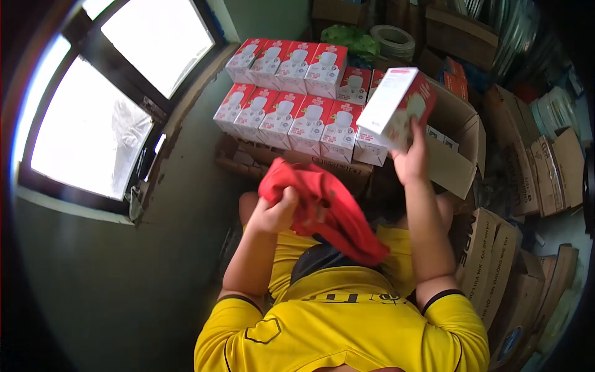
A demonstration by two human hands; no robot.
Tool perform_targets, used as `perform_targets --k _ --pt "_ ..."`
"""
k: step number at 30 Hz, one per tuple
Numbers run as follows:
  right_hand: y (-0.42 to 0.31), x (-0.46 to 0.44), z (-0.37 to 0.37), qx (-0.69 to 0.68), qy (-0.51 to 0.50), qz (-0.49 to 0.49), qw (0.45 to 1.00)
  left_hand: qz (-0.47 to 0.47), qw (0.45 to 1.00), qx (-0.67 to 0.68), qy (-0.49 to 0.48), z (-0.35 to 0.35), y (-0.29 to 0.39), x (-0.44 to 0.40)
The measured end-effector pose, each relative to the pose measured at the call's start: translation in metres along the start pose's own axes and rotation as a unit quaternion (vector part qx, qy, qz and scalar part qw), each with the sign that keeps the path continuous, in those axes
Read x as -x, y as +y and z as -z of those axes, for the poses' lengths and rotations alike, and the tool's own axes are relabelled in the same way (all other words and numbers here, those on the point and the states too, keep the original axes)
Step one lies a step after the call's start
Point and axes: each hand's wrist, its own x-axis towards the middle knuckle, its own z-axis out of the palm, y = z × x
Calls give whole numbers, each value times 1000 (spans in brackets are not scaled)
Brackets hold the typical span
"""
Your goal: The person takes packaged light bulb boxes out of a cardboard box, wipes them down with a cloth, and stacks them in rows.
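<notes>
My left hand (277, 211) is closed around a bunched red cloth (334, 208), whose loose end hangs over my lap. In my right hand (410, 160) is a red and white product box (400, 105), held tilted at the right end of the stacked boxes. Those similar boxes (291, 118) stand in rows in front of me, each printed with a white item on a red ground. Right beside the held box, an open cardboard carton (458, 161) has something pale inside. My right fingers are partly hidden behind the held box.
A window (93, 124) is in the wall on my left. Behind the boxes lie a green plastic bag (347, 42) and a roll of tape (393, 42). Flattened cardboard cartons (486, 254) lean along my right side. Under the box rows is a cardboard carton (334, 173).
</notes>
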Motion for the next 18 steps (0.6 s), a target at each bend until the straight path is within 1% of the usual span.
perform_targets --k 1,2,3,6,7,9,10,13,14,17,18 --pt "3 -31 17 24 -39 29 999 2 998 -56 29 -7 23 -1" --pt "-9 -42 3 67 -48 65 994 8 992 -112 57 -13 45 -3" --pt "-20 -52 -12 111 -57 99 987 -29 980 -154 121 -3 49 10" --pt "-32 -99 -26 227 -101 59 967 -141 968 -78 190 32 80 47" --pt "-30 -117 -28 240 -95 7 966 -180 960 -52 208 42 91 59" --pt "-20 -145 -29 262 -84 -98 956 -242 948 -24 204 52 110 80" --pt "-24 -145 -37 301 -103 -128 939 -269 938 -52 212 48 122 87" --pt "21 -182 -25 379 -10 -114 918 -305 919 -117 220 43 145 109" --pt "29 -187 -21 380 -22 -107 918 -310 915 -133 222 43 149 116" --pt "39 -190 -18 535 -44 -56 842 -305 902 -128 276 40 154 134" --pt "45 -193 -17 541 -32 -49 839 -304 904 -122 275 43 156 140"
